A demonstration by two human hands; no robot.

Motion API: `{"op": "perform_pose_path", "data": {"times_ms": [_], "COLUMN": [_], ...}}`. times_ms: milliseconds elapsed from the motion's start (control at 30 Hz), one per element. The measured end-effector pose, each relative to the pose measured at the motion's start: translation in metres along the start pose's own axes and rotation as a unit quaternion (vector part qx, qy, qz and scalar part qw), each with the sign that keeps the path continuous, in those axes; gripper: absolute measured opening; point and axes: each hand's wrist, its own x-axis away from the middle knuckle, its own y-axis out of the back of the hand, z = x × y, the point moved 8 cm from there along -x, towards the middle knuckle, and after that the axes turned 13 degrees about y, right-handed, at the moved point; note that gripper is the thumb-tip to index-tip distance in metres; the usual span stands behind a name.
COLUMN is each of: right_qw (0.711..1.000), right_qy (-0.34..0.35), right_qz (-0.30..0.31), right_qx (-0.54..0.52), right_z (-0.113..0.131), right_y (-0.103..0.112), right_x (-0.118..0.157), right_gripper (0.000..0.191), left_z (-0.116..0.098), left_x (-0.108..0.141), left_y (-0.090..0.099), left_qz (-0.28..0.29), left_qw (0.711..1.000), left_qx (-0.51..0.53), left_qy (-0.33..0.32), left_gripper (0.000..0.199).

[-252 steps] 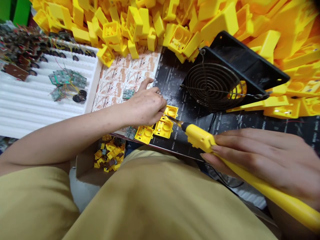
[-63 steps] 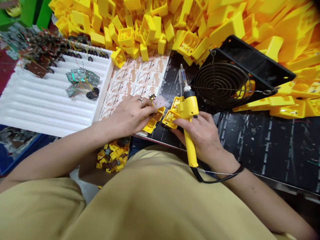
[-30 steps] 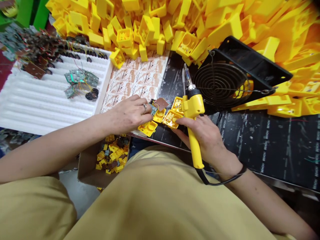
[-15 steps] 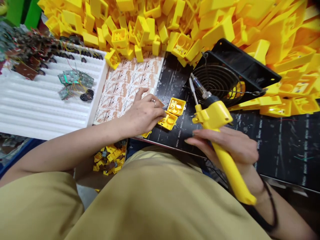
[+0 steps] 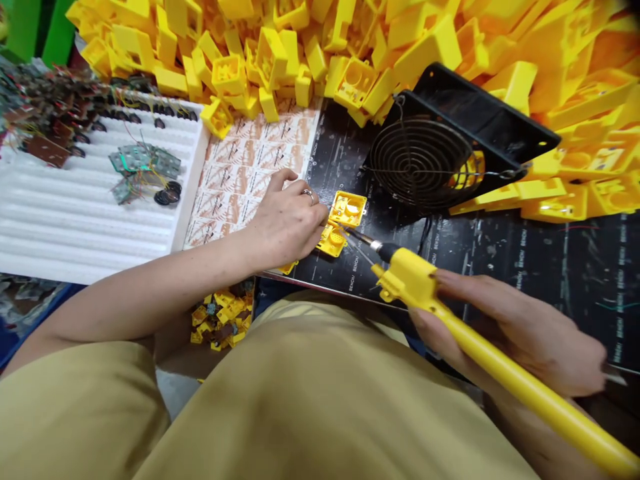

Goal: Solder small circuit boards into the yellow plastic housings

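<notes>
Head: soldering iron point(image 5: 480, 345) in right hand point(image 5: 540, 333)

Behind the 2 yellow casing halves point(image 5: 349, 209), a bare lane of bench point(image 5: 340, 150) is left, bounded by the fan point(image 5: 420, 163) and the heap of yellow housings point(image 5: 353, 83). Leftward access is blocked by the left hand point(image 5: 293, 223); rightward, by the soldering iron point(image 5: 413, 275).

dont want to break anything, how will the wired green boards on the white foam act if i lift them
The green boards look flat and thin, so they're probably stiff and light. Their thin wires seem loose and likely floppy, so the black discs may dangle or swing.
</notes>
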Motion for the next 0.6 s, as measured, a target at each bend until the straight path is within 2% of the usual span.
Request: {"op": "perform_pose_path", "data": {"times_ms": [67, 167, 333, 467, 600], "right_qw": [0.998, 0.996, 0.990, 0.986, 0.984], "right_qy": [0.048, 0.084, 0.143, 0.161, 0.168], "right_qz": [0.004, 0.022, 0.013, 0.049, 0.065], "right_qx": [-0.028, -0.031, 0.017, 0.010, 0.001], "right_z": [-0.001, -0.002, 0.006, 0.010, 0.013], "right_y": [-0.010, -0.018, -0.017, -0.022, -0.016], "right_x": [-0.001, -0.003, -0.009, -0.012, -0.015], "right_gripper": [0.024, 0.010, 0.017, 0.021, 0.012], "left_z": [0.000, -0.001, -0.002, -0.003, -0.003], "left_x": [-0.003, -0.007, -0.010, -0.011, -0.013], "left_y": [0.000, -0.001, -0.001, 0.000, -0.002], "left_qz": [0.000, 0.003, 0.005, 0.001, 0.006], "left_qw": [1.000, 1.000, 1.000, 0.999, 1.000], "left_qx": [-0.001, 0.001, 0.016, 0.024, 0.015], "left_qy": [-0.001, -0.004, -0.013, -0.023, -0.021], "left_gripper": [0.023, 0.021, 0.021, 0.019, 0.019]}}
